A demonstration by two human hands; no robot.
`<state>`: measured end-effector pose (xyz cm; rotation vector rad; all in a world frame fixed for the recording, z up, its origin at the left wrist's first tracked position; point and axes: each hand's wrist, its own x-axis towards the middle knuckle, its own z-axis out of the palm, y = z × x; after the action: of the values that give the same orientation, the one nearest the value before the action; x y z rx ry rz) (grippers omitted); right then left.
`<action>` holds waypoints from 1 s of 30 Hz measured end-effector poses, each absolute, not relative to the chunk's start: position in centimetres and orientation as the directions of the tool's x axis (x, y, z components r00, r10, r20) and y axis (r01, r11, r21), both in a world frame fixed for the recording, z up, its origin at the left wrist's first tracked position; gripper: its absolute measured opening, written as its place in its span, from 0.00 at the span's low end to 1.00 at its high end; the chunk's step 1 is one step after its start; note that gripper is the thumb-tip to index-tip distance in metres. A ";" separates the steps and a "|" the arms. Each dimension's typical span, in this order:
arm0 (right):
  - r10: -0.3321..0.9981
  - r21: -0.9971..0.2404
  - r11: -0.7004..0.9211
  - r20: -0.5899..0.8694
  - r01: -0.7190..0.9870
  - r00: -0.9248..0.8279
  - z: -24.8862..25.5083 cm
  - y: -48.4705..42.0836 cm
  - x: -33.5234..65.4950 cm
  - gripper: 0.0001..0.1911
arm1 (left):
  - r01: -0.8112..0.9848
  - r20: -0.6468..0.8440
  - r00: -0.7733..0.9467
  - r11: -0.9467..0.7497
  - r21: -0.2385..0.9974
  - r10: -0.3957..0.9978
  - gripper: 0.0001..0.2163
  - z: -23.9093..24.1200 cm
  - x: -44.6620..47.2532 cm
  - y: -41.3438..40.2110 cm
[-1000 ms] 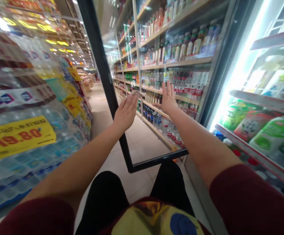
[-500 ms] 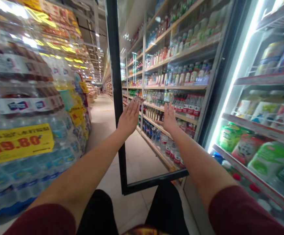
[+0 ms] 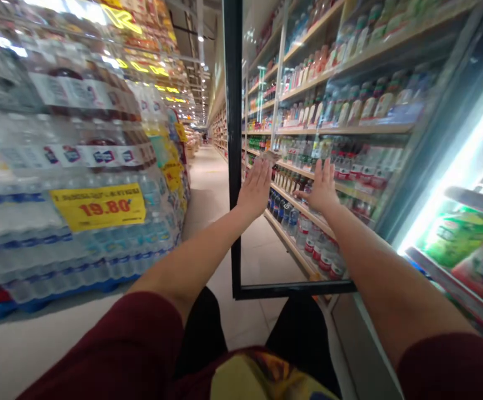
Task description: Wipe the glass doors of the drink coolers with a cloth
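A black-framed glass door [image 3: 234,166] of a lit drinks cooler stands swung out in front of me. My left hand [image 3: 255,189] is raised beside the door's upright frame, palm toward the glass and fingers stretched out. At its fingertips shows a small brownish patch [image 3: 271,156]; whether it is a cloth or a reflection I cannot tell. My right hand [image 3: 323,190] lies flat toward the same pane, fingers spread and thumb out to the left. Neither hand visibly grips anything. Whether the palms touch the glass is hidden.
Shelves of bottled drinks [image 3: 350,158] show through the pane. The cooler's inside, with green packs [image 3: 453,230], opens at right. On the left stands a tall stack of bottle packs [image 3: 95,133] with a yellow price sign [image 3: 100,206]. An aisle floor [image 3: 208,166] runs between.
My view has turned left and tilted down, so the door, hands and bottle stack sit farther right. Both hands keep their flat pose at the door.
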<state>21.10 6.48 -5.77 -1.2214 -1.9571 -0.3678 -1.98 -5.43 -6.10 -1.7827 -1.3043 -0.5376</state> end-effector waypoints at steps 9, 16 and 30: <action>0.617 -0.173 0.534 0.749 0.827 -0.242 -6.1 7.0 21.1 0.70 | 0.881 0.723 0.453 -0.141 -0.451 0.521 0.31 -3.2 -3.8 -4.9; 0.612 -0.162 0.547 0.747 0.821 -0.260 -5.8 7.0 21.3 0.70 | 0.811 0.595 0.561 -0.241 -0.532 0.575 0.28 -6.3 -3.0 -5.2; 0.678 -0.174 0.472 0.698 0.864 -0.230 -4.9 4.9 20.9 0.66 | 0.822 0.577 0.550 -0.272 -0.500 0.604 0.25 -3.3 -3.1 -5.3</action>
<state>20.87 4.92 -4.90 -1.2777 -1.9863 -0.3229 -3.10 -5.27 -3.28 -1.9891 -1.1496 -0.3485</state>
